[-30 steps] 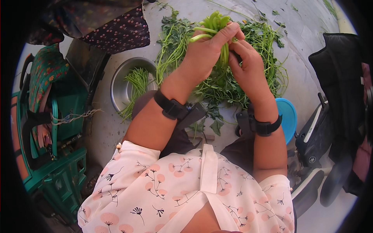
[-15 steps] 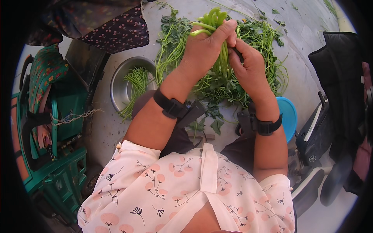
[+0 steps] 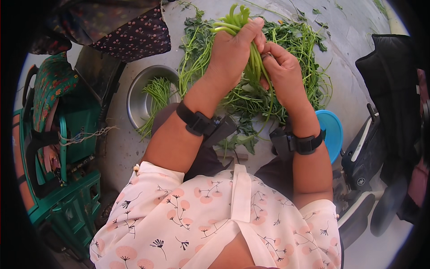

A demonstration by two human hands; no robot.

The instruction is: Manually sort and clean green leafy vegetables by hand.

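A loose pile of leafy greens [image 3: 298,42] is spread across the upper centre of the frame. Before it, the left hand [image 3: 230,51] is wrapped around a bunch of stems [image 3: 254,64]; the fingers of the right hand [image 3: 283,67] are curled at its side, but whether a stem is pinched cannot be told. The bunch should prove light and pliable, perhaps slick, its stems easily bruised; it is best held snugly near the thick ends. Since the earlier frame it has been shifted up and left, and one long stem [image 3: 271,92] is now seen trailing below.
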